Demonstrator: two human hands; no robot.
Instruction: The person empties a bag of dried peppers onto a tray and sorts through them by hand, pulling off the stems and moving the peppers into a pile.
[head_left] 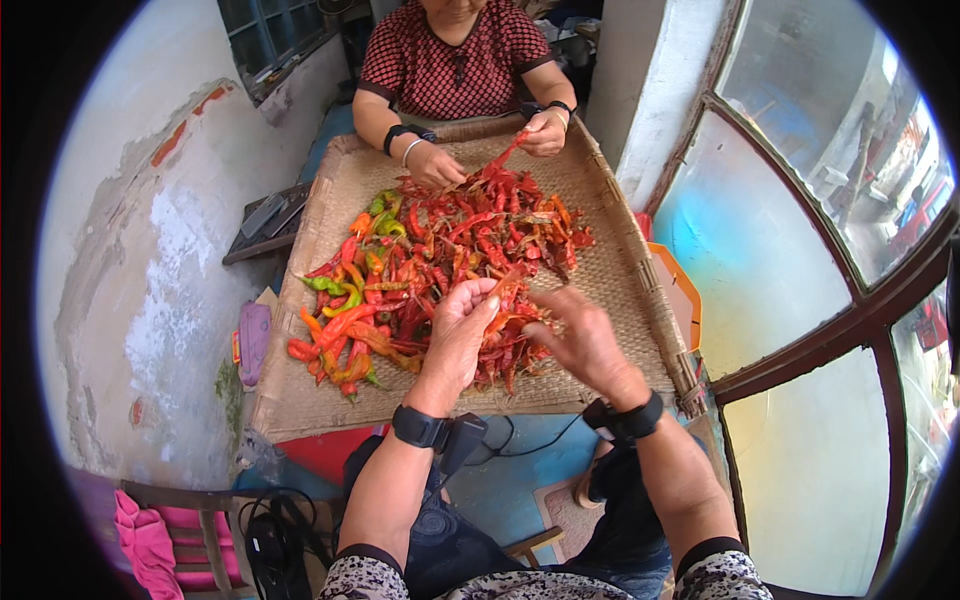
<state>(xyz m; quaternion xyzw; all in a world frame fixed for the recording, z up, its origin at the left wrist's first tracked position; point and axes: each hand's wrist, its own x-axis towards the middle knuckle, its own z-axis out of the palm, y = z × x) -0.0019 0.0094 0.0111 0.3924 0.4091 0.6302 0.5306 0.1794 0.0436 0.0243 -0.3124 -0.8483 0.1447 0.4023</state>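
On the woven tray (610,290), most of the chilli heap (440,260) looks unsorted: one big red mass, with a smaller green-and-orange bunch (350,300) at its left, too many to count. Left hand (458,325) and right hand (580,340) have fingers closed on one dried red chilli (503,290) above the near edge; opposite, another person's two hands (490,150) pull a second.

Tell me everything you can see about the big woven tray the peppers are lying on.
The woven tray is a large, flat, roughly rectangular mat of tan plaited fibre with a thicker raised rim. It lies level between two seated people. A heap of chili peppers covers its middle: mostly dried red ones, with fresher orange and green ones toward the left. The wearer's left hand and right hand work over its near side, fingers closed on a red pepper; the other person's hands reach in at the far edge.
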